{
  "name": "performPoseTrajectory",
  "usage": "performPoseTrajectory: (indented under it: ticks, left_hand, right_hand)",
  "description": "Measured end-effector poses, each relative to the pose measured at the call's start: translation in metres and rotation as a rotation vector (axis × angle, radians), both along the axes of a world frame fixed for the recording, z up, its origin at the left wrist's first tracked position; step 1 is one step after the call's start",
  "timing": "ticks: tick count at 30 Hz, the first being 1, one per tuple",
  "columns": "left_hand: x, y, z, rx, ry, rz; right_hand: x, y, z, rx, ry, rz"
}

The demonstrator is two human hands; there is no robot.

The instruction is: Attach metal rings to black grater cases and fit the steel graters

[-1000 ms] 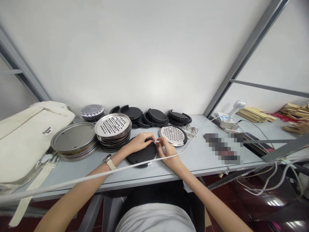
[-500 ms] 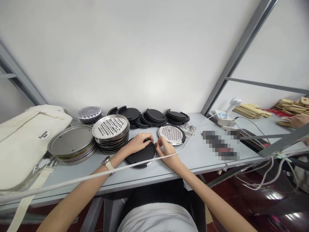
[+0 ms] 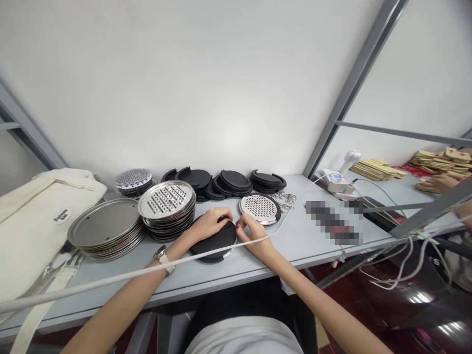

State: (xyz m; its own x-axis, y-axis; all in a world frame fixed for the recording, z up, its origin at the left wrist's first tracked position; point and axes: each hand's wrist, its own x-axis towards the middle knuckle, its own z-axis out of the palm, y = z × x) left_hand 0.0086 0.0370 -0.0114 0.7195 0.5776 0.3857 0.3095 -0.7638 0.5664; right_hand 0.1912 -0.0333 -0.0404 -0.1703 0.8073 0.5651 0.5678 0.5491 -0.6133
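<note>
A round black disc [image 3: 214,244] with a metal edge lies near the table's front. Over its upper part my left hand [image 3: 214,222] pinches a small shiny metal piece [image 3: 233,222]. The fingertips of my right hand [image 3: 254,233] close on the same metal piece from the right. Behind my right hand lies a perforated silver disc [image 3: 259,208] with a black rim part. Small metal clips [image 3: 286,199] are heaped to its right. To the left of my hands stands a stack of silver grater discs [image 3: 167,200].
Plain metal discs [image 3: 106,223], a cream bag [image 3: 33,231] and black discs [image 3: 234,181] line the table. A white cable [image 3: 129,276] crosses the view. At right are a white device [image 3: 336,181], wooden pieces [image 3: 376,169] and another person's hand [image 3: 448,183].
The camera view has shifted slightly. My hands remain together at the disc's edge, with the small metal piece showing a little more between the fingers.
</note>
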Motion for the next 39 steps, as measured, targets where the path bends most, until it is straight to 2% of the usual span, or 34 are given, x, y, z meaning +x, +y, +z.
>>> performPoseTrajectory:
  ticks: [19,31,39]
  left_hand:
    - [-0.001,-0.002,0.000,0.095,0.033,-0.008]
    - [-0.001,-0.005,0.003,0.155,0.056,0.012]
    - [0.000,-0.005,-0.001,0.189,0.081,0.035]
  right_hand:
    - [-0.005,-0.004,0.003,0.061,0.004,0.033]
    - [-0.002,-0.008,0.004,0.037,0.000,0.087]
    - [0.000,-0.011,0.001,-0.023,-0.030,0.063]
